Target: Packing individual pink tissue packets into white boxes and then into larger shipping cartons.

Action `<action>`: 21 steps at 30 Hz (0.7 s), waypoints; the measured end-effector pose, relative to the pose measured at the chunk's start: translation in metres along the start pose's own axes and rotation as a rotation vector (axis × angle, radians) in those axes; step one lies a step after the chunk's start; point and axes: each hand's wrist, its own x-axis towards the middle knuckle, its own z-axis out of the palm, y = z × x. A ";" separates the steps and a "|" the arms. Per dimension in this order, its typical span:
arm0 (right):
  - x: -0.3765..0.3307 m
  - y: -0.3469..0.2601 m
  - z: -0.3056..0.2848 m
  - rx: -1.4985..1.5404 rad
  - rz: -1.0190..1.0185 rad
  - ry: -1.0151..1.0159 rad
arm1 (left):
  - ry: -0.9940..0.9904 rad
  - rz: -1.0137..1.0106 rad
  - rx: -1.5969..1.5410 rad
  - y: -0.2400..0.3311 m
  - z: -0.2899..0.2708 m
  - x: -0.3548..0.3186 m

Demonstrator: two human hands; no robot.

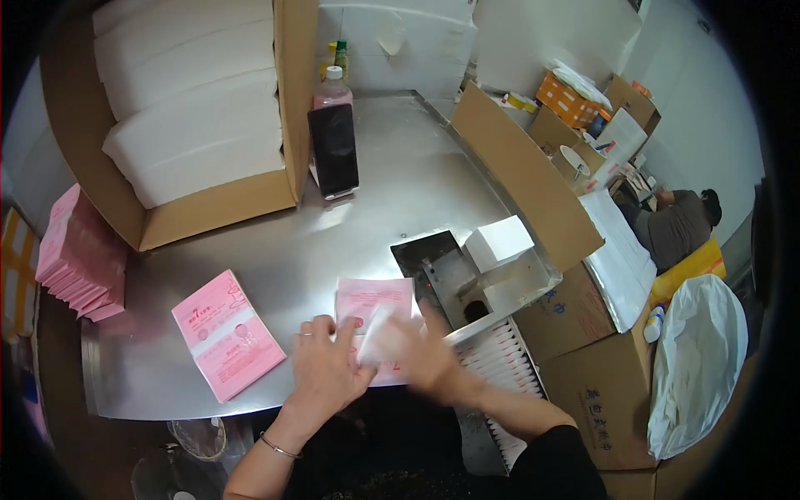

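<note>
A stack of pink printed packets (375,292) lies in front of me at the near edge of the metal table. My left hand (323,360) grips its left side, fingers bent over the edge and thumb lower down. Over the middle of the stack is a piece of white paper (377,337), blurred and partly raised. My right hand (429,360) is at the paper's right side, smeared by motion, so its fingers cannot be made out. To the left lies another pink stack (221,367) with a white band across it.
A large carton (217,196) of white bundles stands back left, beside more pink packets (87,258). A phone (335,154) leans near a bottle (333,87). Right are a white box (500,242), metal tray (521,283), cartons (600,400) and white bag (700,358). Another person (675,229) sits beyond.
</note>
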 end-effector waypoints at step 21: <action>0.009 0.087 -0.038 -0.508 0.510 0.297 | 0.310 -0.223 0.182 -0.041 -0.086 -0.044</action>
